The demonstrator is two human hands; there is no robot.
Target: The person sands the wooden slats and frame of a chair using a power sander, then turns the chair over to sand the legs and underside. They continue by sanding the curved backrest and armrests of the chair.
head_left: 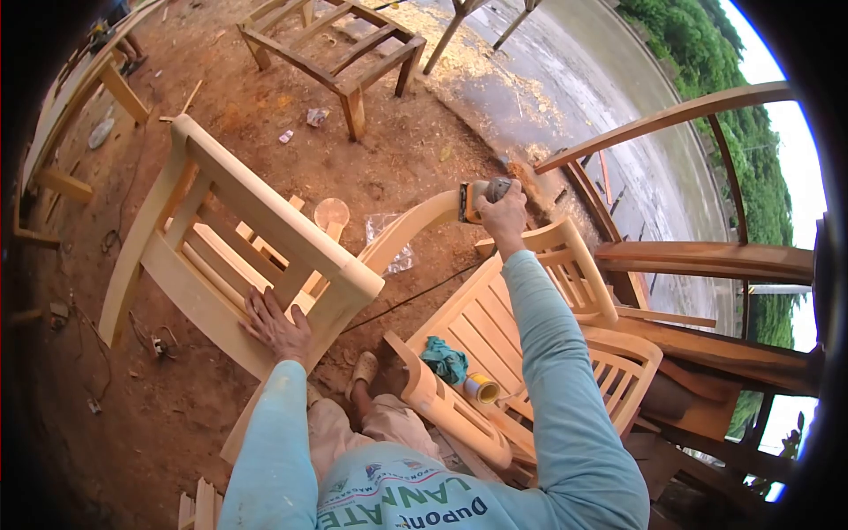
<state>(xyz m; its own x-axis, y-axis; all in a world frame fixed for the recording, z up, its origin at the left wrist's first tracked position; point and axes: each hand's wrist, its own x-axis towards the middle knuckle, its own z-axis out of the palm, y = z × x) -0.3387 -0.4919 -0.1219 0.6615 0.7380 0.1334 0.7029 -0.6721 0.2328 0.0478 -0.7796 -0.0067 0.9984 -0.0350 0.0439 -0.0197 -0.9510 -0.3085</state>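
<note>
A pale wooden chair lies tipped over in front of me, its curved leg reaching toward the right. With fingers spread, my left hand rests on one of its wide boards. My right hand is wrapped round an orange and dark power sander, which sits at the far end of the curved leg. The sander's underside is hidden. Below my right forearm stands a slatted wooden armchair, with a crumpled teal cloth and a yellow-rimmed can on its seat.
An unfinished wooden frame stands farther off on the reddish dirt ground. Long timber pieces are at the right. A cable crosses the ground between the chairs. Another person's legs show at the upper left.
</note>
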